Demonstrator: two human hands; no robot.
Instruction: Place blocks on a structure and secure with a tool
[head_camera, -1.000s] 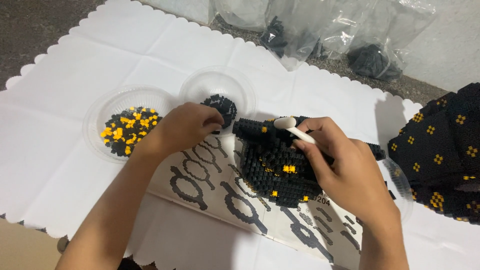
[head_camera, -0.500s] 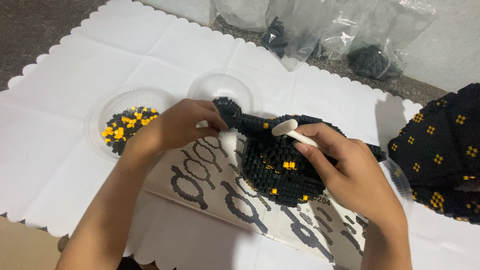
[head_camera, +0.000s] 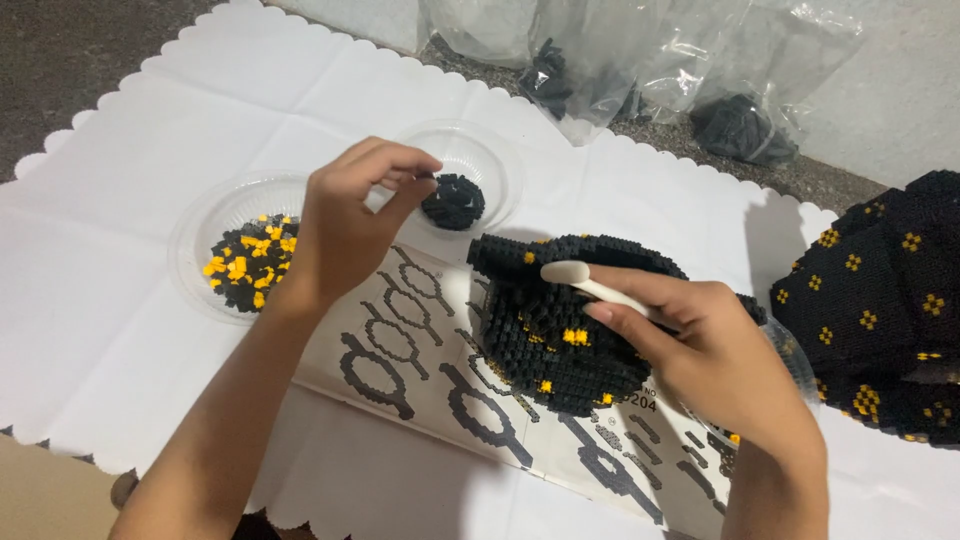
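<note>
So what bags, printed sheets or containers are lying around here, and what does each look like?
Clear plastic bags: at the far edge, crumpled, holding dark small pieces.
Printed instruction sheet: flat under the black block model, white with black diagrams.
Clear round dish: by the left hand, holding black pieces.
Second clear dish: further left, black and yellow pieces.
Right hand: on the model, holding a white tool.

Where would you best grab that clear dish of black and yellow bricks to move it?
Probably by the bare rim of the clear dish on its left side, coming from the left: the wall is low and flared, the bricks sit in the middle, and the left hand crowds its right edge.
</note>
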